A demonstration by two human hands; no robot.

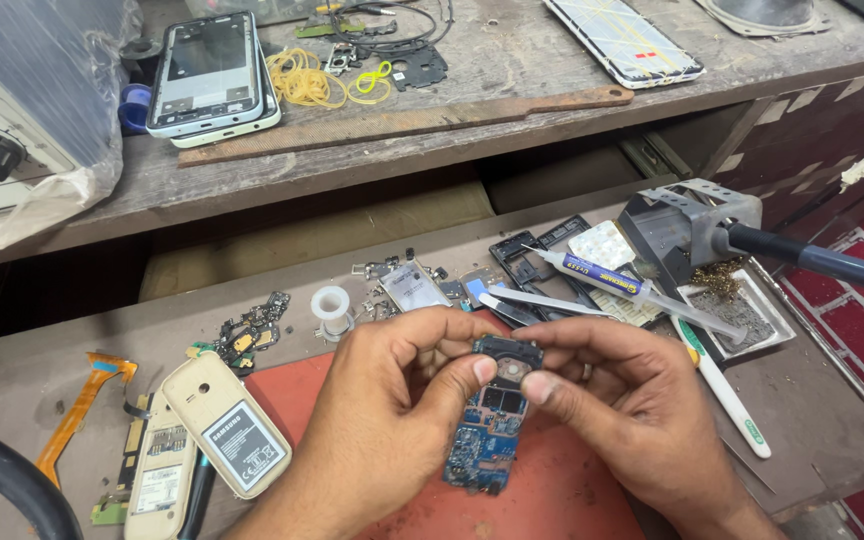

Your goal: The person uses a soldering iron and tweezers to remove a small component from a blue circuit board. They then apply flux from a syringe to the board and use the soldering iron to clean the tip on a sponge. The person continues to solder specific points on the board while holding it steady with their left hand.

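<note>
A blue phone circuit board is held upright over a red mat. My left hand grips its upper left side, thumb pressed near the round part at the top. My right hand pinches the board's upper right edge with thumb and forefinger; a ring is on one finger. A beige phone back cover with a battery lies left of the mat, beside another beige phone body.
Tweezers, a glue tube, a soldering iron in its stand and a white-green tool lie to the right. Loose phone parts, a solder spool and an orange flex cable sit around. Phones rest on the upper shelf.
</note>
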